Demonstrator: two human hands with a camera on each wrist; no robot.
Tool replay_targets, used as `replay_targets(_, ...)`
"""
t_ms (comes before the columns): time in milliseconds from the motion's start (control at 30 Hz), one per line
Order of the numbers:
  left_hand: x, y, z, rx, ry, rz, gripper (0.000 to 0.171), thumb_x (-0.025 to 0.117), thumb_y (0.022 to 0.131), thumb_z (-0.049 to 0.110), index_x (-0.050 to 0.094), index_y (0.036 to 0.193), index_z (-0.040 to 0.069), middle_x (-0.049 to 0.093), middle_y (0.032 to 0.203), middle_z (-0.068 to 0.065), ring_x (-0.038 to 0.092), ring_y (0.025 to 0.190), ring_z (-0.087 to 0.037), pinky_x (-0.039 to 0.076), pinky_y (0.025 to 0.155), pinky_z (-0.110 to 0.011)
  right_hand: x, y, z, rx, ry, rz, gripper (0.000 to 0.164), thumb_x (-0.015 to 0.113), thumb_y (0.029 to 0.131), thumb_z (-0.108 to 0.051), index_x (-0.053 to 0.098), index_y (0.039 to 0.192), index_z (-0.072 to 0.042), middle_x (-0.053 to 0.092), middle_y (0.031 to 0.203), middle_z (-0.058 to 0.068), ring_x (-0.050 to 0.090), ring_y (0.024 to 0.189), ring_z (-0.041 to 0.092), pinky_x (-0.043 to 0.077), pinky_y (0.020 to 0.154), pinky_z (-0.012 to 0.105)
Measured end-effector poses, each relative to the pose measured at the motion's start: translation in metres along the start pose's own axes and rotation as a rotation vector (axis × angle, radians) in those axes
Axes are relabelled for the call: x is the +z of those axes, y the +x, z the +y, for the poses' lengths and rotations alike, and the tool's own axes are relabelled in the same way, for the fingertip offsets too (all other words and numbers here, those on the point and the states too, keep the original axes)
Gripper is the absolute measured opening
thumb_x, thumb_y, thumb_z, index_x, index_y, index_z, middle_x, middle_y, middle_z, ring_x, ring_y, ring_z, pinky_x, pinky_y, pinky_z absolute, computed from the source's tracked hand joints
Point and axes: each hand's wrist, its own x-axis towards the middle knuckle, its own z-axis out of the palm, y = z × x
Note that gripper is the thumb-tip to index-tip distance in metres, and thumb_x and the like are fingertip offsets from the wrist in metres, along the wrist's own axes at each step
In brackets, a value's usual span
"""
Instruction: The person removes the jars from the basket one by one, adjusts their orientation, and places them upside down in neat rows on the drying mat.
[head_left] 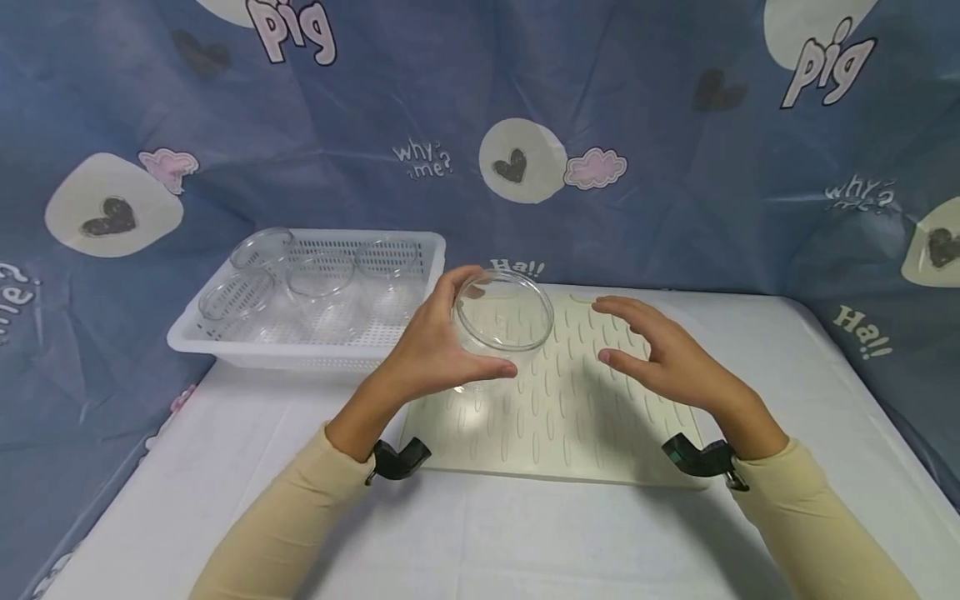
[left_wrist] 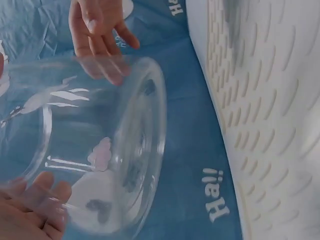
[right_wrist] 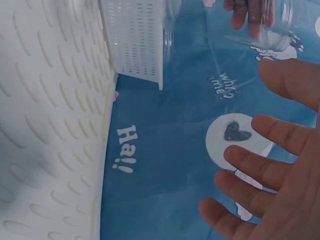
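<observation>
A clear, round, straight-walled container with a thick rim point(head_left: 504, 343) is held above the cream mat point(head_left: 555, 454). My left hand point(head_left: 427, 346) grips it around its left side, thumb in front and fingers behind. In the left wrist view the see-through container point(left_wrist: 142, 155) lies across the picture, with fingertips against its wall. My right hand point(head_left: 671, 358) hovers over the right part of the mat, apart from the container. Its fingers point(right_wrist: 250, 192) are spread and hold nothing in the right wrist view.
On the left stands a white perforated basket point(head_left: 277, 357) with several similar clear containers point(head_left: 321, 287) in it, rims upward. A white cloth point(head_left: 525, 533) covers the table. Behind it hangs a blue printed curtain point(head_left: 660, 225).
</observation>
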Motion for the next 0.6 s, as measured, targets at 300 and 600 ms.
replay_targets(300,0.012,0.001,-0.007,0.066,0.143,-0.057,0.109,0.09,0.062,0.045,0.033,0.153,0.023,0.043,0.152,0.001,0.049,0.135,-0.022,0.045,0.109,-0.051,-0.001,0.004,-0.007,-0.014,-0.019,-0.002,0.059,0.072,0.09,-0.014,0.048,0.144,-0.007,0.051,0.147,0.013,0.047,0.136,0.032,0.047,0.102,0.053)
replay_targets(600,0.021,0.001,-0.008,-0.01,0.147,-0.089,0.112,0.091,0.061,0.049,0.034,0.152,0.019,0.046,0.152,0.0,0.049,0.138,-0.024,0.044,0.111,-0.05,0.0,0.012,-0.018,-0.013,-0.007,-0.032,0.061,0.071,0.091,-0.019,0.046,0.146,-0.01,0.047,0.151,0.012,0.044,0.14,0.032,0.045,0.106,0.056)
